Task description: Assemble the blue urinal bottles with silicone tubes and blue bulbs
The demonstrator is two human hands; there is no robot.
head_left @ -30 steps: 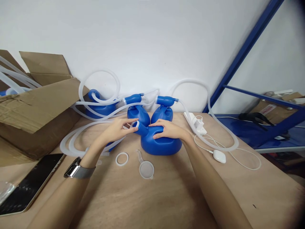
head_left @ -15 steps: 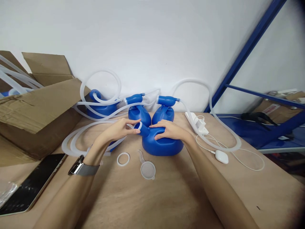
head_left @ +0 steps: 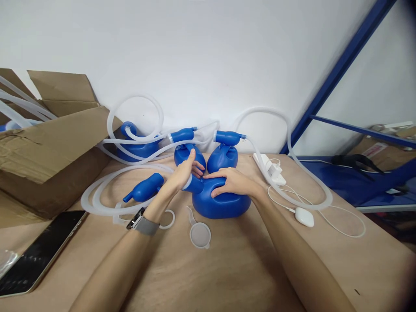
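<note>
A blue plastic urinal bottle (head_left: pixel 224 208) lies on the table with its neck pointing to the left. My right hand (head_left: pixel 232 181) grips it at the top, thumb in front of the handle and fingers reaching toward the neck. The palm of my left hand (head_left: pixel 183 171) is against the bottle's mouth, with the thumb up and the fingers stretched out behind it. A pale rim (head_left: pixel 187 183) shows at the mouth, partly covered by the palm. Closer to me lie a white strapped cap (head_left: pixel 200 235) and a white ring (head_left: pixel 169 219), the latter partly behind my left wrist.
Two blue bottles (head_left: pixel 222 159) with hoses stand behind, another (head_left: pixel 138 151) at back left. A blue funnel piece (head_left: pixel 144 188) lies among coiled hose (head_left: pixel 92 201). Left are a cardboard box (head_left: pixel 55 147) and phone (head_left: pixel 39 251); right, a power strip (head_left: pixel 271 169) and white charging case (head_left: pixel 304 216).
My left hand has gone from pinching a white ring at the bottle's mouth to an outstretched palm against it. The blue funnel piece has come into view. My right hand stays on the bottle.
</note>
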